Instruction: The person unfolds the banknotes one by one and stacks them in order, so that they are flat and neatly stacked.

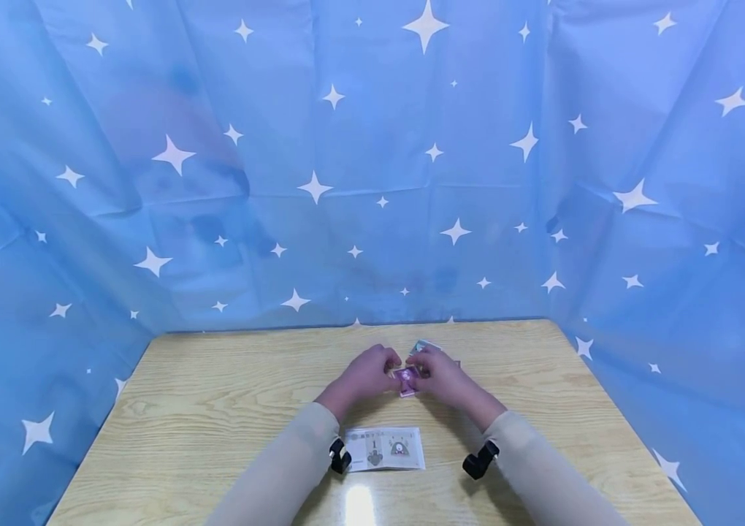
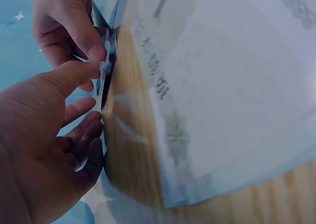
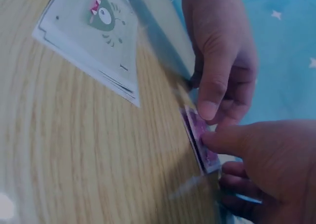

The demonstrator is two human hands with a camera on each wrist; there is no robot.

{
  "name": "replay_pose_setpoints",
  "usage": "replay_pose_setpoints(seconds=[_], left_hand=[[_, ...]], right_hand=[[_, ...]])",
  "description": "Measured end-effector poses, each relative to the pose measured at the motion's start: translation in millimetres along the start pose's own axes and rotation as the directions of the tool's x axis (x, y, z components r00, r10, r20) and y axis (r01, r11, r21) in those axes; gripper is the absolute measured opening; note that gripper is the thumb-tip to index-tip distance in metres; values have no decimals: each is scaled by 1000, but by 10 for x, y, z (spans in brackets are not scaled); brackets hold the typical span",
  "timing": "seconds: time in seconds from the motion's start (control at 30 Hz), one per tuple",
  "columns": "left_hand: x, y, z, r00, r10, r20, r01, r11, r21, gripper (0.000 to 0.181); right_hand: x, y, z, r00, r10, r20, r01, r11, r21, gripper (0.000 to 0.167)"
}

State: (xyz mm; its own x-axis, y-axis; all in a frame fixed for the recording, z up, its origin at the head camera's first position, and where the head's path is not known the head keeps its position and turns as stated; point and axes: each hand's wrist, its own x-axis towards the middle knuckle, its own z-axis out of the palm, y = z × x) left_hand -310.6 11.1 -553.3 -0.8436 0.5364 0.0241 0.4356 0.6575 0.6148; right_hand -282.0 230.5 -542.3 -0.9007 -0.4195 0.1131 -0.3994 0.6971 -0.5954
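A small purple printed card (image 1: pixel 407 380), apparently in a stack of more than one layer, is held between both hands just above the table. My left hand (image 1: pixel 367 374) pinches its left side and my right hand (image 1: pixel 443 378) its right side. In the right wrist view the thumbs of both hands press on the purple face of the card (image 3: pixel 203 141). The left wrist view shows the card (image 2: pixel 106 75) almost edge-on, with my left hand (image 2: pixel 44 140) below and my right hand (image 2: pixel 69 21) above. Curled fingers hide part of the card.
Closer to me on the wooden table (image 1: pixel 215 409) lies a stack of white printed paper notes (image 1: pixel 386 448), marked 1 with a cartoon figure. A teal card (image 1: pixel 422 345) lies behind my right hand. A blue starry curtain (image 1: pixel 372 146) hangs behind the table.
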Motion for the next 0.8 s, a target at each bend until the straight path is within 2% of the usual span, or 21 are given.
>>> replay_pose_setpoints(seconds=[0.23, 0.43, 0.57, 0.8], left_hand=[[-24, 46, 25, 1000, -5, 2, 5, 998, 59, 45], [-28, 58, 40, 1000, -21, 5, 21, 999, 25, 38], [-34, 66, 42, 1000, -23, 5, 23, 1000, -14, 37], [-38, 57, 47, 1000, -12, 10, 13, 996, -89, 33]], right_hand=[[7, 31, 28, 999, -44, 24, 46, 996, -79, 32], [10, 6, 10, 999, -47, 9, 48, 997, -68, 29], [12, -7, 8, 1000, -19, 10, 20, 999, -41, 28], [21, -29, 19, 995, 83, 49, -85, 995, 46, 29]])
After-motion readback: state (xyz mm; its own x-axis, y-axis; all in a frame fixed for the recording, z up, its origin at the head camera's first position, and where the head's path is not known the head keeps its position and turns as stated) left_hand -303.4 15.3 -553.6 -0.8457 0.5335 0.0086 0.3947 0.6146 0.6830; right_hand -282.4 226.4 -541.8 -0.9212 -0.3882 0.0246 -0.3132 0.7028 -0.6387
